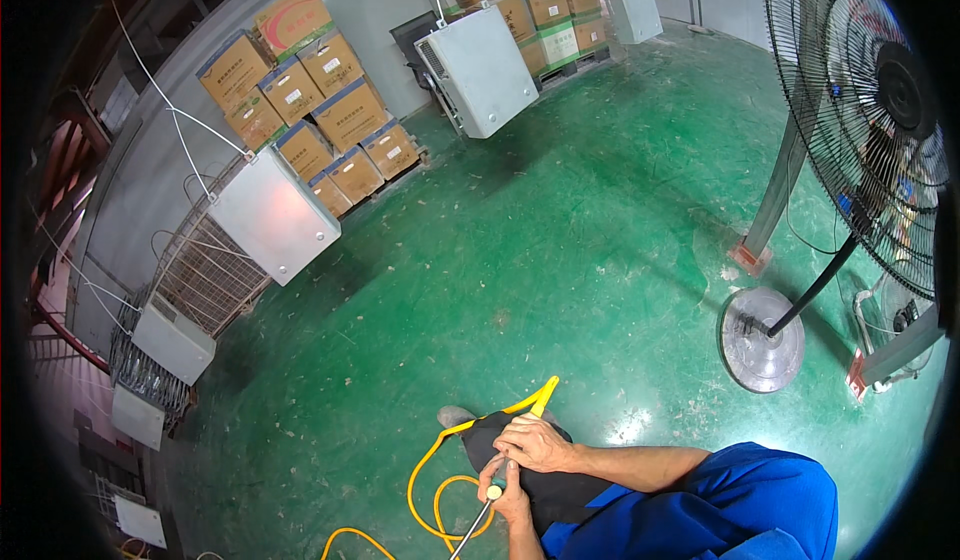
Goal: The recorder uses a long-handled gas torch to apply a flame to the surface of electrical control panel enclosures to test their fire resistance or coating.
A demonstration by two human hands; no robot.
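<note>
My two hands meet low in the picture, over dark trousers. My left hand is closed around a thin metal rod with a round cream-coloured end, its thumb pointing up. The rod slants down past the lower edge. My right hand reaches in from the right, fingers bent and pressed together at the left hand's fingertips; whatever they pinch is hidden. A yellow hose loops on the floor beside my hands, and one end of it passes behind the right hand.
White metal boxes hang on wires at the left and top. Stacked cartons stand on pallets at the back. A black pedestal fan stands at the right beside grey posts. The floor is green and scuffed.
</note>
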